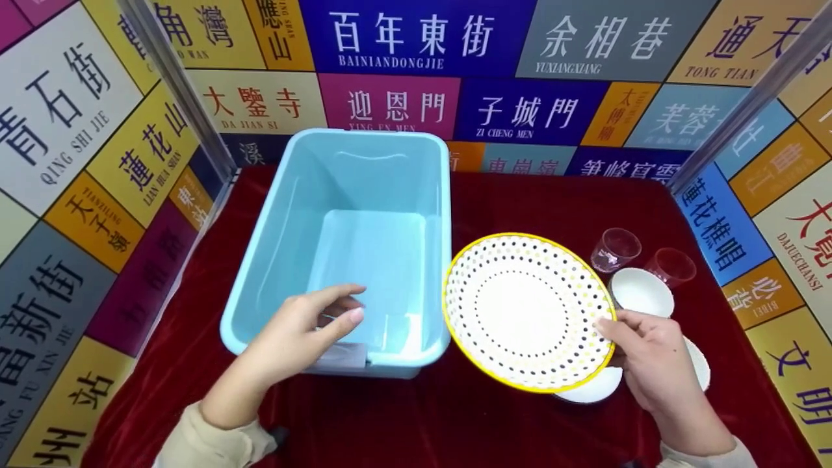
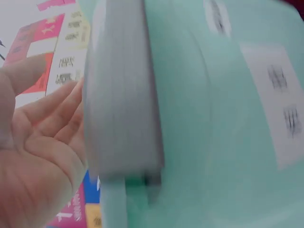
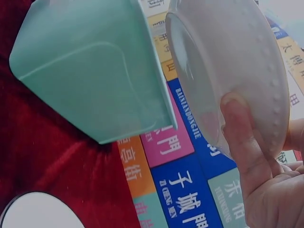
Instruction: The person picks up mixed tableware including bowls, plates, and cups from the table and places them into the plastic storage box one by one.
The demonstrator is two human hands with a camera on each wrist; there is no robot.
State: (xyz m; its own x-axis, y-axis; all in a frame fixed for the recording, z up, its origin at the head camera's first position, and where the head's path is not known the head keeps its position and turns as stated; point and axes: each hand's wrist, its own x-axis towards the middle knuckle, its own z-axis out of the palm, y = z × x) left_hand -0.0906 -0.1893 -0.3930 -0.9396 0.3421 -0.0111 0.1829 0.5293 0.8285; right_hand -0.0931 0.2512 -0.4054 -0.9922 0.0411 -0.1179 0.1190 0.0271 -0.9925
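My right hand pinches the right rim of a round white plate with a yellow edge and black and yellow dots. Its thumb lies on the plate's inner face, and the right wrist view shows a finger against the underside. The plate is raised and tilted beside a light blue plastic tub. Over the tub's near edge hovers my left hand, fingers loosely bent and holding nothing. In the left wrist view that hand appears beside the tub's grey handle.
Right of the plate stand two clear cups, one farther left and one farther right, and a white bowl. A white dish is partly hidden under the plate, another behind my right hand. Dark red cloth covers the table; sign-printed walls surround it.
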